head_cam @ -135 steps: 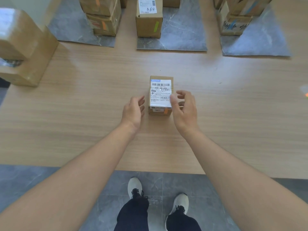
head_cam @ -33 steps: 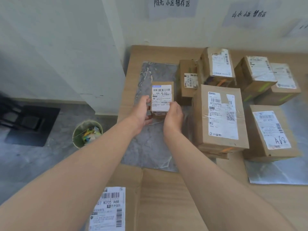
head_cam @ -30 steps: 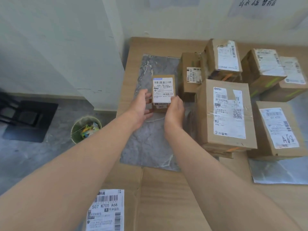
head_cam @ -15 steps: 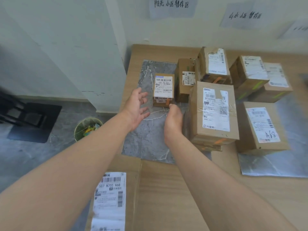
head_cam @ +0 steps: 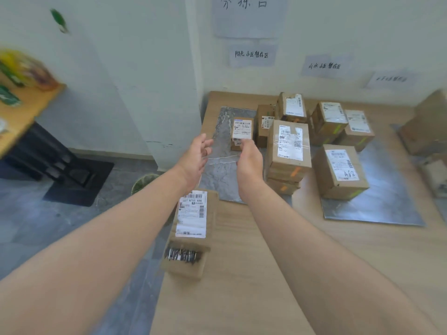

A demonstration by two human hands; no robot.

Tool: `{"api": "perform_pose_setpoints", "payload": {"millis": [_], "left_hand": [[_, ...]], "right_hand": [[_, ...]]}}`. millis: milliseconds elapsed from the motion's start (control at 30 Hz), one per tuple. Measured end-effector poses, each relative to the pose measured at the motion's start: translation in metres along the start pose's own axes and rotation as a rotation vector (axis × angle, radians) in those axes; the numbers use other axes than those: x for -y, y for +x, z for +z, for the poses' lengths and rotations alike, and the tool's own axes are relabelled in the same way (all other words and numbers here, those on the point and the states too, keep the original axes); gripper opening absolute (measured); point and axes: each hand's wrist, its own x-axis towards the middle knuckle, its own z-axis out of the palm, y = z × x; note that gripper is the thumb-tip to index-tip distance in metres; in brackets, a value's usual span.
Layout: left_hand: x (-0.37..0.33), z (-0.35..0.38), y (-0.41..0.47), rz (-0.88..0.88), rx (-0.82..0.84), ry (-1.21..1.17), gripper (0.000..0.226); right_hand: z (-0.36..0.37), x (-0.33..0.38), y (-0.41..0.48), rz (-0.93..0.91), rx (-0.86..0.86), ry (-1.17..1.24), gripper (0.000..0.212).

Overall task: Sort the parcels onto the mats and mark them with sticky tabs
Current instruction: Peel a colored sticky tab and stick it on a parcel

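Wood table, left grey mat: small parcel down at far end, left of parcel stack. Second ago I gripped it two-handed; now my left hand spread, clear; right hand near it, fingers hidden, can't tell.

Two bare forearms, bare left hand, bare right hand

Soft even light, glare on right mat, left edge motion-blurred (wide-angle bending too)
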Motion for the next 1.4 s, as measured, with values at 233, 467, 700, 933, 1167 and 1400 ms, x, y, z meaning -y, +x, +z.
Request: {"api": "perform_pose_setpoints", "payload": {"millis": [233, 467, 700, 933, 1167, 1400], "left_hand": [[0.017, -0.028, -0.064, 0.035, -0.002, 0.056, 0.057], [0.052, -0.047, -0.109, 0.041, -0.119, 0.079, 0.05], [0.091, -0.066, -0.115, -0.042, -0.168, 0.086, 0.054], [0.112, -0.08, -0.1, -0.172, -0.071, 0.025, 0.055], [0.092, -0.085, -0.107, -0.124, -0.001, 0.029, 0.045], [0.027, -0.068, -0.141, 0.035, 0.071, 0.013, 0.046]], "right_hand": [[-0.017, -0.022, -0.064, -0.047, 0.006, -0.041, 0.038], [-0.021, -0.058, -0.09, -0.029, 0.069, -0.1, 0.022], [-0.021, -0.104, -0.102, 0.06, 0.122, -0.234, 0.04], [0.001, -0.134, -0.1, 0.141, 0.109, -0.222, 0.042], [0.008, -0.117, -0.118, 0.108, 0.043, -0.146, 0.038], [0.002, -0.05, -0.154, -0.044, -0.069, -0.147, 0.033]]}}
